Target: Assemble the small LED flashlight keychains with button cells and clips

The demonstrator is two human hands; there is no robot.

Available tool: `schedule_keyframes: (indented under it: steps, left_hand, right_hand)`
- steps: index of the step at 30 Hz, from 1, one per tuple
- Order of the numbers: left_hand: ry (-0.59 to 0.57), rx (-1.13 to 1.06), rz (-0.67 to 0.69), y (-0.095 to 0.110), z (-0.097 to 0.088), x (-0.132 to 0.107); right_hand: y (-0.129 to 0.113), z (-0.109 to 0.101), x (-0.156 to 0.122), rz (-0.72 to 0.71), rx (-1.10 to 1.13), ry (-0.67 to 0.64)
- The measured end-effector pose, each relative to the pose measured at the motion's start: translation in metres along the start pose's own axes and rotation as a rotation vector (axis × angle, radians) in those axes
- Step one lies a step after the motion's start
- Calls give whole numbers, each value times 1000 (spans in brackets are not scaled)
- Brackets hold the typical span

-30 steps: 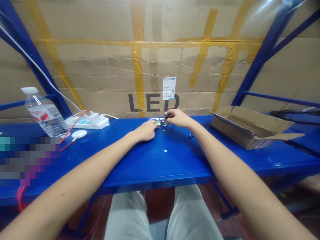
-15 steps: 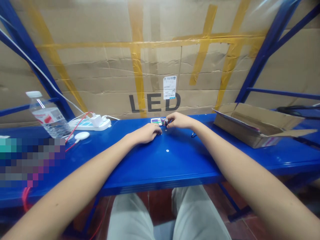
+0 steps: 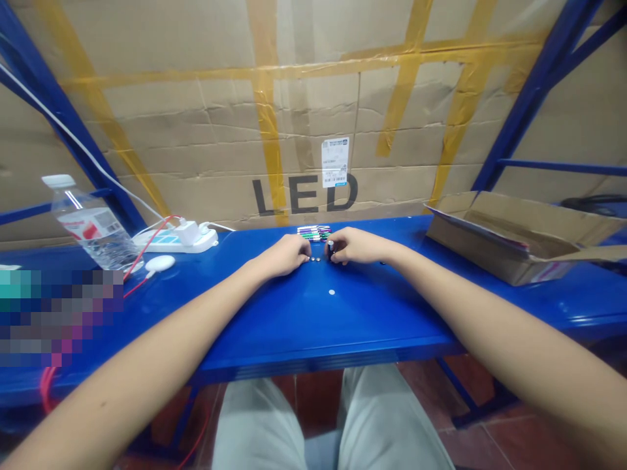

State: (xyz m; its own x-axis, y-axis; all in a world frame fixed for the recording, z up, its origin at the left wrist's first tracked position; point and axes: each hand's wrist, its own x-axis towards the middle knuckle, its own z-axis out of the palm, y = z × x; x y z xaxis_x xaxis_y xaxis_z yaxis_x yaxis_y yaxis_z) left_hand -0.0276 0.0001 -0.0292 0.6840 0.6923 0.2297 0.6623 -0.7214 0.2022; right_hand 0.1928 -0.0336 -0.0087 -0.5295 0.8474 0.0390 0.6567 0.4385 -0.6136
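Observation:
Several colourful pen-like sticks (image 3: 307, 234) lie side by side at the back of the blue table, just beyond my hands. My right hand (image 3: 355, 246) pinches a small dark cylinder with a pale top (image 3: 331, 248), held upright. To its left, my left hand (image 3: 289, 253) rests low on the table with curled fingers. Whatever its fingertips grip, if anything, is too small to make out. In the gap between both hands lie small shiny round pieces (image 3: 316, 260), right beside the left fingertips.
An open cardboard box (image 3: 499, 251) stands at the right. A water bottle (image 3: 91, 222), a power strip (image 3: 191, 243) with cables and a white round device (image 3: 160, 263) are at the left. Behind the blue table (image 3: 294, 320) rises a large carton (image 3: 210, 150).
My hands have moved slightly apart, exposing the small shiny pieces between them. My right hand has come nearer with the dark cylinder, which now shows upright. The view has shifted a little.

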Motion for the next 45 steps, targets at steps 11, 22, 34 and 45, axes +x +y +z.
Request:
schedule_keyframes:
  steps: [11,22,34,45]
  left_hand:
    - [9,-52,23,5,-4,-12]
    - [385,-135,274,23,-11,-17]
    - [348,-80,402,26,-6,-17]
    - [371,-54,373,26,-4,-18]
  right_hand:
    - [5,9,3,-48,-24,84]
    - [4,13,4,-148,-85,136]
    - [8,20,10,-225,5,165]
    - [13,22,13,-255,5,262]
